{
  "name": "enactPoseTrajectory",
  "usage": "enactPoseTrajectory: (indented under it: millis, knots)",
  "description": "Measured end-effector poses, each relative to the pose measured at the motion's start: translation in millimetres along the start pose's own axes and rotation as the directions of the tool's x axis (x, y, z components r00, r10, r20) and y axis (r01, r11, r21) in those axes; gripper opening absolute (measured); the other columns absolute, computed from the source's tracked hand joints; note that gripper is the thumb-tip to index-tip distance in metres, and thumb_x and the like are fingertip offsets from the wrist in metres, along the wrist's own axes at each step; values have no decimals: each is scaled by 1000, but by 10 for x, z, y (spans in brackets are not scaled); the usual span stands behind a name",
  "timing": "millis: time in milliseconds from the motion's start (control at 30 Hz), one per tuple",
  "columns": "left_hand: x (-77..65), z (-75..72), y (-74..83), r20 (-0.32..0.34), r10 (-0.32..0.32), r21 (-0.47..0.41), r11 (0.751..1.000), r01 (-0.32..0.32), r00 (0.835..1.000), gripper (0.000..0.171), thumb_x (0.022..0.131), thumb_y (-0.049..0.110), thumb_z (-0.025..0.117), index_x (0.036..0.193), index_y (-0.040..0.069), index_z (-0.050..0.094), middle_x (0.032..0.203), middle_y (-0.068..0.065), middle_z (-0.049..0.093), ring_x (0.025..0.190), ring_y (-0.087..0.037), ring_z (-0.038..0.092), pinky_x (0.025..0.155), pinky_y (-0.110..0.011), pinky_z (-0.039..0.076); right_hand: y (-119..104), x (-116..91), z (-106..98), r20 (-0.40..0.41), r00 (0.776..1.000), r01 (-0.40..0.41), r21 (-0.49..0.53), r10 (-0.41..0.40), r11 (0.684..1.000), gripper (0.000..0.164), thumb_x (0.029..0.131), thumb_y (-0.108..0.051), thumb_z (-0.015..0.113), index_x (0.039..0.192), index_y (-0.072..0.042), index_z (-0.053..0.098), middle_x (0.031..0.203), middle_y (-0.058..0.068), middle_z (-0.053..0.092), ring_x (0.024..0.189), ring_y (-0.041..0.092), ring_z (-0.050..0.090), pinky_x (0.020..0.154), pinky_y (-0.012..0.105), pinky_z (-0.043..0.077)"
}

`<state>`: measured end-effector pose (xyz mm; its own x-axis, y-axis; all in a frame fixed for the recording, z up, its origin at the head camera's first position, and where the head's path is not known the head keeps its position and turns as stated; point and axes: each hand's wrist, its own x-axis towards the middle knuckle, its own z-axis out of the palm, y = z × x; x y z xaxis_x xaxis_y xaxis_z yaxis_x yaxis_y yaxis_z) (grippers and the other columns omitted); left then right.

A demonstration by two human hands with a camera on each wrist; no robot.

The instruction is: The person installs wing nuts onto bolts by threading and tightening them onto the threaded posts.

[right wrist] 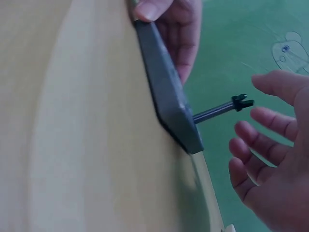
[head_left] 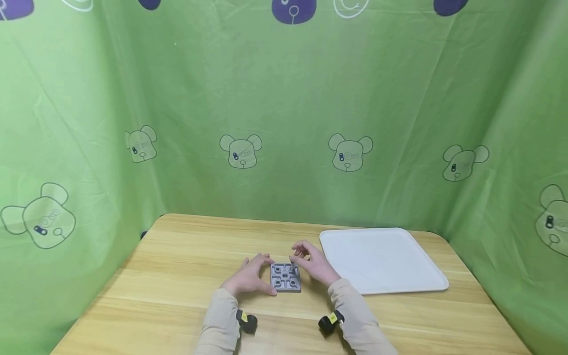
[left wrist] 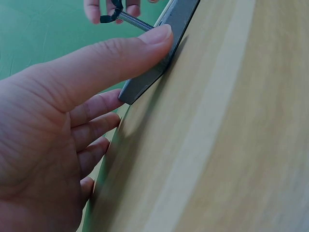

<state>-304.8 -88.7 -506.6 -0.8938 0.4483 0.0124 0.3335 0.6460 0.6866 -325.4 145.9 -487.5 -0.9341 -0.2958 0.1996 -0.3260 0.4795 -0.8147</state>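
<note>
A grey square plate with recessed slots and holes lies flat on the wooden table. My left hand holds it from the left, thumb at the near edge and fingertips at the far corner. From the plate's far right corner a threaded wing screw with a dark winged head stands upright. Around that head, my right hand hovers with loosely bent, parted fingers. In the right wrist view, a gap shows between its thumb and the screw's head.
To the right, a white tray rests on the table, close beside the right forearm. A green curtain with bear-face prints surrounds the table at the back and both sides.
</note>
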Motion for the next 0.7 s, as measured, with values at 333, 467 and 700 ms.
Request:
enactPoseTrajectory:
  millis: [333, 467, 700]
  knots:
    - [7, -2, -9, -1, 10, 7, 1000, -10, 1000, 88, 64, 39, 86, 137, 7, 50, 157, -17, 32, 149, -38, 22, 122, -61, 4, 66, -9, -111, 202, 979, -59, 222, 13, 973, 33, 97, -12, 49, 127, -10, 62, 138, 12, 59, 134, 34, 48, 116, 60, 27]
    - [5, 3, -13, 0, 7, 5, 1000, -7, 1000, 87, 64, 39, 86, 137, 8, 50, 158, -16, 32, 149, -37, 22, 122, -61, 4, 83, -19, -122, 231, 973, -81, 217, 29, 973, 33, 95, -14, 51, 126, -12, 63, 138, 10, 58, 134, 35, 46, 115, 64, 25]
    - [1, 5, -5, 4, 0, -8, 1000, 0, 1000, 87, 64, 38, 86, 137, 8, 50, 158, -16, 32, 150, -37, 21, 123, -60, 4, 82, -28, -116, 230, 972, -92, 208, 43, 974, 34, 90, -12, 56, 123, -11, 65, 135, 11, 61, 131, 35, 48, 114, 64, 27]
